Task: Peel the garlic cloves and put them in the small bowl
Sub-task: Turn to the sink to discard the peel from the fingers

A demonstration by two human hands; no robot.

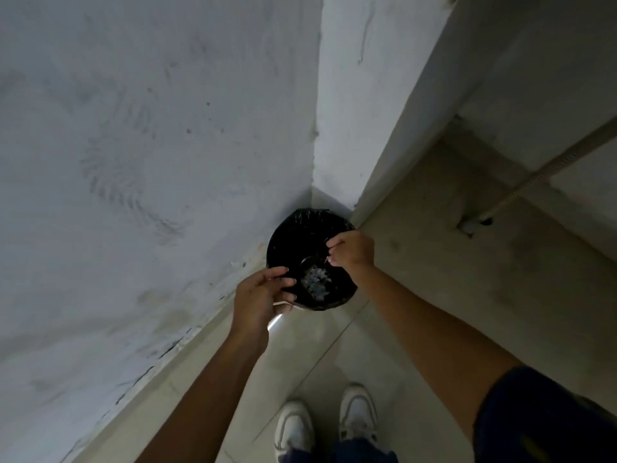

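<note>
While both hands hover over black-lined bin (310, 235) in far corner, prob. dumping skins: left hand (257, 299) curls round something pale, right hand (350, 250) pinches fingertips, contents unclear. Garlic, bowl not visible.

Pale scraps at the bottom of the round black-lined bin (312, 262) too blurry to identify, thin pale object under the left hand (258, 297) mostly hidden, white sneakers (325, 422) partly covered by dark trouser cuffs.
</note>
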